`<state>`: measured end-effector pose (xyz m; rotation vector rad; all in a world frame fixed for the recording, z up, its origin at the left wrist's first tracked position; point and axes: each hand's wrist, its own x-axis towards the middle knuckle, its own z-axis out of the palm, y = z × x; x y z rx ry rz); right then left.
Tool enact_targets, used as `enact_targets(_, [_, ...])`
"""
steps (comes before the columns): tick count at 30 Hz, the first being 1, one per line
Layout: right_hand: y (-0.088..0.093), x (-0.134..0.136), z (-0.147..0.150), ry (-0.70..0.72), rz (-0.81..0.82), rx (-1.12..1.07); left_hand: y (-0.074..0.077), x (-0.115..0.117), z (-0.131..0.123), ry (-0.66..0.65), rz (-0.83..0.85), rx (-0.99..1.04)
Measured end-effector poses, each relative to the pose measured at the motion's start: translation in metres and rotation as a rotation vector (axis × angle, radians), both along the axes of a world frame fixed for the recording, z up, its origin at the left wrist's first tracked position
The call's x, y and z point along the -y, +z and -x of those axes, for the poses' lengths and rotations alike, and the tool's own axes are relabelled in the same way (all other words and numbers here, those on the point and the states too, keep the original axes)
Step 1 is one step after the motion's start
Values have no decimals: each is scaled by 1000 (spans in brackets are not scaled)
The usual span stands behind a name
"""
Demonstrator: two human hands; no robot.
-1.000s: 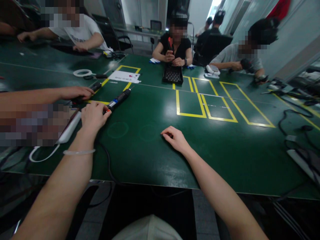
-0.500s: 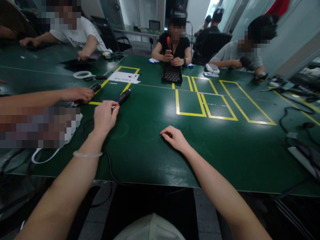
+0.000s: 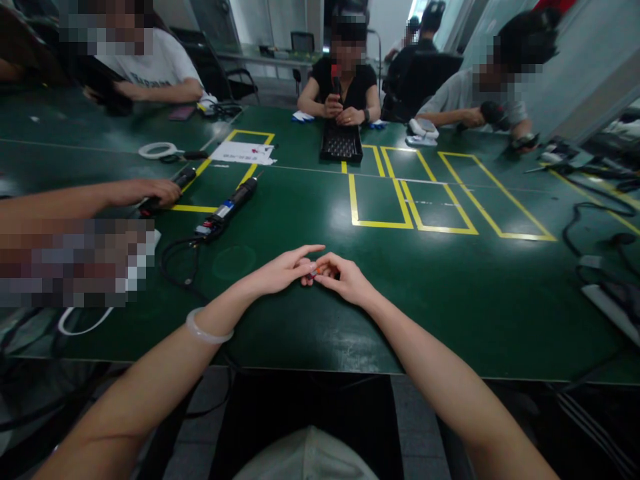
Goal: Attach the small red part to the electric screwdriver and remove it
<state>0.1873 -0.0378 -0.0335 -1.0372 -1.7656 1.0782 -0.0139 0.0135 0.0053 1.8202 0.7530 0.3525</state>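
Note:
My left hand (image 3: 283,272) and my right hand (image 3: 345,277) meet over the green table (image 3: 300,333), just in front of me. Between their fingertips is a small piece with orange and bluish parts (image 3: 315,272), mostly covered and too small to name. The left thumb and lower fingers close on it while the left index finger stretches out past it. From the other side, my right thumb and fingers pinch it. A black electric screwdriver (image 3: 231,208) with a blue-and-white label lies to the left, its cable trailing towards me.
At the left a neighbour's hand (image 3: 163,192) rests on another dark tool. Yellow tape rectangles (image 3: 383,224) mark the table. Beyond them, a person holds a red-and-black tool over a black tray (image 3: 341,153). A paper sheet (image 3: 243,153) lies back left; cables (image 3: 570,230) run along the right.
My left hand has moved right, from the electric screwdriver to my right hand, with the small orange piece. My right hand has barely moved.

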Motion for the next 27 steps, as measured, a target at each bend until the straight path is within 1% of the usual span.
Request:
enact_targets(3, [0, 0, 0, -35, -3, -25, -5, -4, 2, 63, -12, 21])
enact_targets(6, [-2, -1, -2, -91, -22, -17, -7, -4, 2, 57, 0, 20])
enact_targets(8, [-4, -2, -3, -103, -44, -4, -8, -2, 1, 61, -26, 8])
enact_targets(12, [-7, -4, -3, -107, -34, -25, -7, 1, 2, 112, -229, -24])
enact_targets(14, [-7, -5, -3, -120, -15, -30, -7, 1, 3, 102, -328, -47])
enact_targets(16, [-6, -6, -4, -125, -14, -9, -8, 1, 3, 91, -388, -61])
enact_targets(18, [-6, -6, -5, -122, -35, 9, -10, 0, 3, 97, -398, -59])
enact_targets(22, [-5, -6, -6, -131, -94, 9, -10, -1, 3, 110, -367, -48])
enact_targets(27, [-7, -6, -5, -127, -123, 34, -9, 0, 3, 106, -416, -40])
